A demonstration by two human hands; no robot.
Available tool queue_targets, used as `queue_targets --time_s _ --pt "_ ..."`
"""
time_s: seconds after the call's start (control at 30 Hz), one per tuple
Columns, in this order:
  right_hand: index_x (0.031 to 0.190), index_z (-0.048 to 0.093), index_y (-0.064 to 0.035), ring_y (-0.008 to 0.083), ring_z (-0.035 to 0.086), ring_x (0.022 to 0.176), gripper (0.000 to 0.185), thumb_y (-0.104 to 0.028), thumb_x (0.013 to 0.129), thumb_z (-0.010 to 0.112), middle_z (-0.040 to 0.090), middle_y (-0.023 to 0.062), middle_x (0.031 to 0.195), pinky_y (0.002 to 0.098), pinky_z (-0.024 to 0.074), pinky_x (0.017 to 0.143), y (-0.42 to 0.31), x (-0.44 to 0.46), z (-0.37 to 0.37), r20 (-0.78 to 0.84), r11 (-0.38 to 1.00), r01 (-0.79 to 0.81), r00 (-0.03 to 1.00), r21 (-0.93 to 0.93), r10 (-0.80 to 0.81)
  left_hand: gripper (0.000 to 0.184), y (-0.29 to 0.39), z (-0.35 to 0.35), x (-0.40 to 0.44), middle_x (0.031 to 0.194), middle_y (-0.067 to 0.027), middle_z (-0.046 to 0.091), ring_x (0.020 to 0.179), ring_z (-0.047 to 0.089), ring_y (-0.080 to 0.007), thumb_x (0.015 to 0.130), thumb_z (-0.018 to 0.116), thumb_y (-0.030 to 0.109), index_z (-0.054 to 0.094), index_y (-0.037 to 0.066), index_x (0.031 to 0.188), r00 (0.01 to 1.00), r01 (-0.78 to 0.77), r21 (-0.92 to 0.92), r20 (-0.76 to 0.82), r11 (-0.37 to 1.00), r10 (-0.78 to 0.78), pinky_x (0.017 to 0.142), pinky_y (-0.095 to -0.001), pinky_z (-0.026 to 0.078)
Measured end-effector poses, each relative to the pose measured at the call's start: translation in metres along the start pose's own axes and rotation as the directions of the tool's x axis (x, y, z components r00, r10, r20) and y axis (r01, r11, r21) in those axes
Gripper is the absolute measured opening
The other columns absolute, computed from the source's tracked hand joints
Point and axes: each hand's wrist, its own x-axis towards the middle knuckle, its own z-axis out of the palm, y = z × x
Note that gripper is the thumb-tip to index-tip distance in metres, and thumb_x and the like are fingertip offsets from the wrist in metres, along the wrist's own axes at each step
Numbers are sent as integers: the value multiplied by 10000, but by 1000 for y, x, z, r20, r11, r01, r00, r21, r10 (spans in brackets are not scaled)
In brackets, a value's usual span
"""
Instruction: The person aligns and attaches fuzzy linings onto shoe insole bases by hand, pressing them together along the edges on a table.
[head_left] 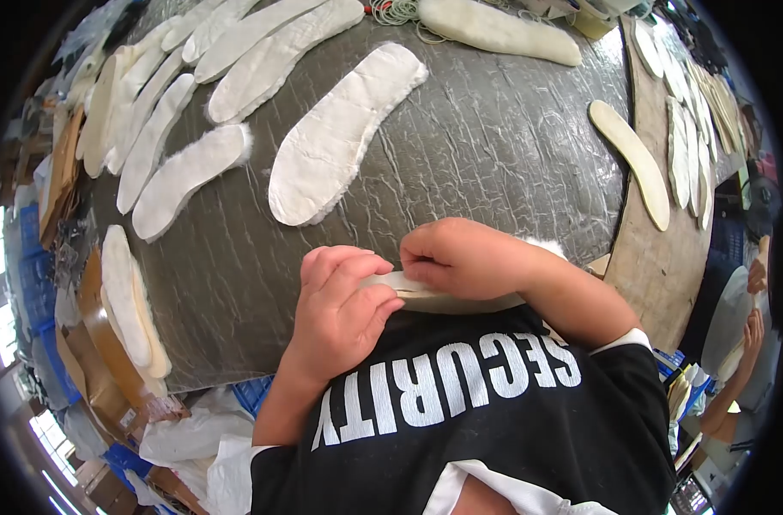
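Close to my chest, at the table's near edge, my left hand (338, 300) pinches one end of a pale insole (473, 303) between thumb and fingers. My right hand (464, 257) is curled over the same insole a little to the right, fingertips pressed to its top edge. The insole is seen nearly edge-on, with a slit between its layers near my fingers. White fluff (541, 247) shows behind my right wrist. Beyond my hands, a single white fleece insole (344, 133) lies flat on the dark table cover (486, 146).
Several white insoles (284, 60) spread over the far left of the table. Another fluffy one (498, 30) lies at the back beside tangled string (396, 10). A wooden board (657, 266) with more insoles runs along the right. Another person's hands (754, 300) show at far right.
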Motion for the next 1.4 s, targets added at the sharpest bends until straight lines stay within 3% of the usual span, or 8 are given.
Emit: queue_targets --time_s 0.37,0.5,0.67,0.87,0.97,1.07,1.3,1.4 --pt "939 667 -4 394 654 854 188 -171 931 580 681 211 874 455 496 759 3 3 0 -27 997 -68 997 33 69 174 -7 10 0 917 -86 658 842 636 -271 746 761 17 611 49 830 985 170 -129 18 977 -170 747 -377 465" --pt "945 670 -6 396 657 867 194 -176 932 579 685 206 879 464 495 766 6 4 1 -18 1000 -8 1000 8 8 193 -10 10 3 845 -71 668 788 641 -268 735 760 -8 597 58 815 991 135 -143 37 980 -131 746 -382 469" --pt "963 678 -30 369 667 861 240 -251 871 696 692 168 878 459 496 751 1 -7 -13 53 982 -68 995 -178 79 220 -18 15 -3 845 -98 670 749 622 -295 719 752 -47 584 43 829 998 68 -173 15 983 -67 753 -403 477" --pt "986 702 -64 353 678 918 297 -302 817 759 708 147 908 461 511 801 2 -10 -10 132 953 -125 977 -275 166 278 -7 11 2 895 -101 674 845 624 -293 735 777 47 638 9 972 970 242 -177 82 954 -230 793 -408 480" --pt "995 706 -69 356 679 915 305 -299 806 773 707 146 901 459 513 804 -7 -13 -9 132 952 -122 978 -280 164 332 -7 10 4 907 -96 678 878 620 -286 742 797 150 665 6 1011 969 210 -106 158 972 -192 804 -395 466" --pt "985 703 -70 361 680 903 305 -305 806 774 705 149 898 460 513 799 -8 -18 -3 117 953 -113 982 -281 151 311 -10 9 2 887 -85 671 844 613 -277 737 803 204 674 20 952 925 219 -102 338 970 -173 796 -388 442" --pt "873 683 -55 377 676 855 252 -302 850 723 694 154 850 475 512 772 -8 -23 5 108 942 -122 981 -312 163 267 -4 10 2 833 -74 640 799 594 -278 685 816 145 636 42 853 939 158 -109 324 981 -115 764 -391 416" --pt "859 689 -61 374 672 839 226 -286 866 700 689 151 822 472 511 758 -7 -24 11 101 955 -44 992 -293 76 279 0 9 2 825 -76 634 799 595 -282 669 825 132 623 47 843 938 154 -124 329 980 -105 768 -391 416"
